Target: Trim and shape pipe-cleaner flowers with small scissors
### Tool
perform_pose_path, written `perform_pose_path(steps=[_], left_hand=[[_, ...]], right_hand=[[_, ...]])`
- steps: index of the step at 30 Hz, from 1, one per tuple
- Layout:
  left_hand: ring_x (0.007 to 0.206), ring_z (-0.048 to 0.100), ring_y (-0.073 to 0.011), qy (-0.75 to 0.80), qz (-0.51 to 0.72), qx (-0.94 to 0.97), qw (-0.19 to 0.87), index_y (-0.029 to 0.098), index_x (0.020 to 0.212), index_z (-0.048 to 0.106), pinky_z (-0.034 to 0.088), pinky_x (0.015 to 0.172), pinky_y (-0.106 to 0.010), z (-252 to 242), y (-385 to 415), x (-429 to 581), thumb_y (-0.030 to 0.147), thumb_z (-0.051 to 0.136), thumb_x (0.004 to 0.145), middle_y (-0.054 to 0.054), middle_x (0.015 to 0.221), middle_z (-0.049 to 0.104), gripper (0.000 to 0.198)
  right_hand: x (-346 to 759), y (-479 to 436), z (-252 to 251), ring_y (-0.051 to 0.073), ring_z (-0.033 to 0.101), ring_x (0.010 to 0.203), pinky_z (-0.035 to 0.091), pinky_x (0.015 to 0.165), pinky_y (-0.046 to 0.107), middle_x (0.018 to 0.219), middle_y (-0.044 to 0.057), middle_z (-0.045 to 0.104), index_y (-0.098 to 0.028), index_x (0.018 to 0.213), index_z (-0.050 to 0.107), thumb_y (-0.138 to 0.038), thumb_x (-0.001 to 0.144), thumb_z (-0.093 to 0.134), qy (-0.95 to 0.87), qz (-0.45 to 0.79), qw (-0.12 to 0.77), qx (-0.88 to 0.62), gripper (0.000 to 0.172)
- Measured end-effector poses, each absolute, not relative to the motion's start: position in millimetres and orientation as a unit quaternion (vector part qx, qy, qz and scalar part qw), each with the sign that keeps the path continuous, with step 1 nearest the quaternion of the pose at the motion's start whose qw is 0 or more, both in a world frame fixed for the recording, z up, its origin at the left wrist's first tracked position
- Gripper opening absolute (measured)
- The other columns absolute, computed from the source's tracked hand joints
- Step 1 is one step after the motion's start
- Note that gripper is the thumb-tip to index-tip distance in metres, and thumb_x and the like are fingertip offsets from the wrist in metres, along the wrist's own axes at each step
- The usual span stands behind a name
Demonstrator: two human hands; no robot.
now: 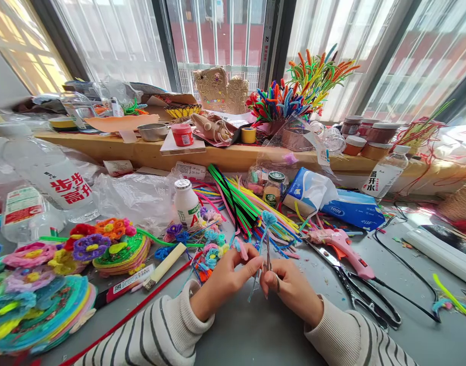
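Note:
Between the thumb and fingers of my left hand is a light-blue pipe cleaner flower, its fuzzy head up and its thin stem running down past my fingertips. My right hand is closed round a small pair of metal scissors, its handle partly hidden by my fingers. The blades point up beside the stem, just below the flower head; whether they touch it I cannot tell. Behind my left hand lie small finished flowers in blue, pink and purple. A bundle of green pipe cleaners lies beyond both hands.
To the right are large black-handled scissors, a pink glue gun with its cord and a tissue pack. At left sit colourful flower-topped discs, a utility knife and a water bottle. A white bottle stands ahead.

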State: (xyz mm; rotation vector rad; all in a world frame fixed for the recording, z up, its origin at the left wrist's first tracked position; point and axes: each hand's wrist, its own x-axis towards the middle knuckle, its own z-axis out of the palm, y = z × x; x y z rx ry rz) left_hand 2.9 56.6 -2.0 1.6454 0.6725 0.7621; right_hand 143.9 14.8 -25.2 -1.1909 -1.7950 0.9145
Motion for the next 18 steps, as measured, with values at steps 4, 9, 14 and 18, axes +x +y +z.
perform_pose_path(steps=[4,9,14,18], left_hand=[[0.058,0.042,-0.0102,0.296,0.318,0.717,0.546,0.015,0.060,0.047,0.034,0.060,-0.024,-1.7,56.3,2.1,0.029,0.047,0.074,0.002,0.058,0.045,0.020],[0.059,0.042,-0.0109,0.301,0.300,0.725,0.542,0.015,0.059,0.046,0.035,0.060,-0.024,-0.5,54.9,1.7,0.031,0.047,0.074,0.002,0.057,0.045,0.021],[0.059,0.041,-0.0109,0.312,0.294,0.729,0.534,0.016,0.058,0.045,0.034,0.059,-0.024,-0.9,55.0,2.6,0.031,0.047,0.073,0.002,0.058,0.042,0.021],[0.057,0.040,-0.0106,0.328,0.302,0.727,0.523,0.016,0.057,0.045,0.033,0.059,-0.024,-0.5,55.5,2.7,0.031,0.047,0.073,0.003,0.056,0.041,0.022]], right_hand=[[143.9,13.3,-21.6,0.009,0.039,0.048,0.030,0.048,0.021,0.050,-0.001,0.042,-0.014,0.051,0.049,-0.068,0.071,0.016,-0.716,0.372,0.382,-0.452,0.066],[144.6,14.1,-22.8,0.010,0.041,0.050,0.031,0.049,0.021,0.051,0.000,0.044,-0.014,0.046,0.048,-0.067,0.071,0.021,-0.709,0.361,0.401,-0.454,0.064],[144.8,15.6,-26.4,0.009,0.043,0.047,0.032,0.050,0.021,0.044,0.000,0.044,-0.014,0.039,0.049,-0.063,0.072,0.030,-0.700,0.343,0.411,-0.473,0.062],[145.2,16.3,-28.3,0.009,0.043,0.045,0.033,0.050,0.020,0.042,0.000,0.045,-0.014,0.038,0.050,-0.062,0.073,0.031,-0.698,0.335,0.414,-0.479,0.062]])
